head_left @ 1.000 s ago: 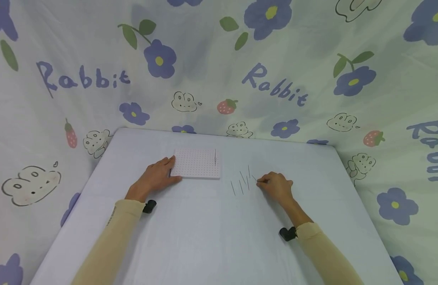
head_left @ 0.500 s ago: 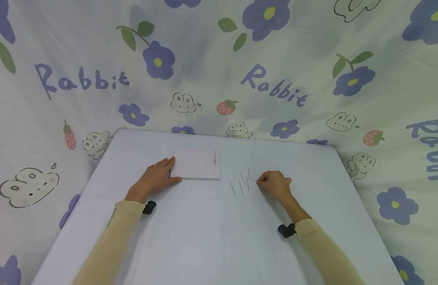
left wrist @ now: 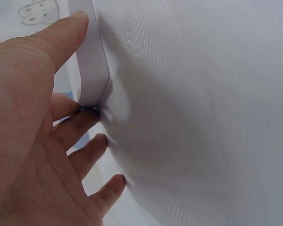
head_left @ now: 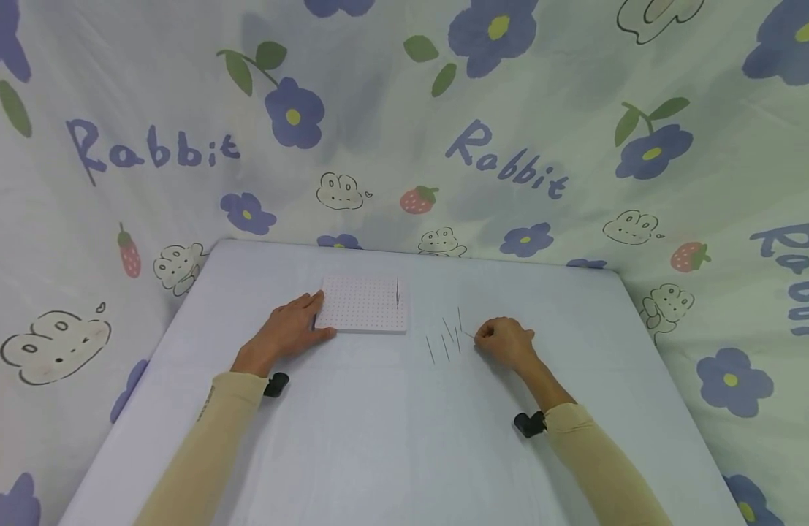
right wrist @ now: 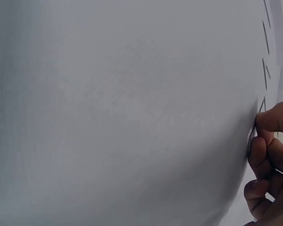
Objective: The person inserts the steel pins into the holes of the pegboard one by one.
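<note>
A white board [head_left: 359, 310] with a grid of small holes lies on the table in the head view, with thin dark sticks [head_left: 397, 294] standing along its right side. My left hand [head_left: 287, 330] rests at the board's near left corner, thumb along the front edge and fingers at the left side. The left wrist view shows the straight thumb [left wrist: 68, 40] against the board's edge. To the right of the board, my right hand [head_left: 507, 342] pinches one thin dark stick [head_left: 468, 334] between thumb and fingertips, close over the table. Its held end is hidden by the fingers.
Several loose thin sticks [head_left: 430, 349] lie between the board and my right hand, roughly side by side. A white cloth covers the table [head_left: 378, 438]. Patterned fabric [head_left: 371, 146] hangs behind the table and at both sides.
The stick in my right hand has swung to a flatter slant, and the right hand has shifted slightly. The left hand and the board have stayed in place.
</note>
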{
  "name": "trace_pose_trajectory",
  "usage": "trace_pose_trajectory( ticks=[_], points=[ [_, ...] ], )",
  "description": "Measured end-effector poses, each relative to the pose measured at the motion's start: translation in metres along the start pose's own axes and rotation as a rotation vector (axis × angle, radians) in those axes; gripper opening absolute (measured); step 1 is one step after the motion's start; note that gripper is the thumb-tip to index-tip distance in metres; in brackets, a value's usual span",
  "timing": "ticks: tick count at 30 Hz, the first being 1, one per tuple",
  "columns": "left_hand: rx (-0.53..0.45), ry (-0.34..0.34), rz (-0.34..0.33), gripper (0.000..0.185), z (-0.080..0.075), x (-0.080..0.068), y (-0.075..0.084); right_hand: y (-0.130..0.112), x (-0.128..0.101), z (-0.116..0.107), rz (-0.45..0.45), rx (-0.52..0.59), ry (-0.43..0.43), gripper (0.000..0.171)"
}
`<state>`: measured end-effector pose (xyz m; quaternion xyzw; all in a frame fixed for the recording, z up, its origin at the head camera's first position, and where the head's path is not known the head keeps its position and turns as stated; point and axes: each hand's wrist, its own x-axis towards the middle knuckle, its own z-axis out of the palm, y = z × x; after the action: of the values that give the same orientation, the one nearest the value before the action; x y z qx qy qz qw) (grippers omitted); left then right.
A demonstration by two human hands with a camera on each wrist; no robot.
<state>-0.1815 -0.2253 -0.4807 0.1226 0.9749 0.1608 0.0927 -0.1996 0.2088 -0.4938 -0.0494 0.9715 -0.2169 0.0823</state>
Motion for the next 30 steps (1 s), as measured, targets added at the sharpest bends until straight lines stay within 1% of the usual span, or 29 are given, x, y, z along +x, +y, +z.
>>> trace_pose_trajectory(
  ticks=[5,9,13,17,26,30],
  points=[
    [-0.001,0.001,0.001,0.089,0.0,0.0001,0.0006,-0.0019,0.0013,0.0005,-0.023,-0.006,-0.007,0.011],
    [-0.001,0.0,-0.001,0.089,0.0007,0.0003,0.0006,-0.0021,0.0018,0.0011,-0.041,-0.03,-0.01,0.013],
    [0.001,0.0,-0.001,0.089,0.001,0.0004,0.0003,-0.0035,0.0026,0.0011,-0.068,-0.07,-0.01,0.014],
    [0.003,0.001,-0.001,0.089,0.0004,0.0003,0.0005,-0.0044,0.0043,0.0016,-0.117,-0.132,-0.003,0.014],
    [0.005,-0.001,0.002,0.089,0.0001,0.0008,0.0005,-0.0063,0.0071,0.0032,-0.174,-0.203,-0.017,0.013],
    [0.009,0.001,0.007,0.089,0.0009,0.0013,-0.0007,-0.0063,0.007,0.0042,-0.189,-0.214,-0.017,0.014]
  ],
)
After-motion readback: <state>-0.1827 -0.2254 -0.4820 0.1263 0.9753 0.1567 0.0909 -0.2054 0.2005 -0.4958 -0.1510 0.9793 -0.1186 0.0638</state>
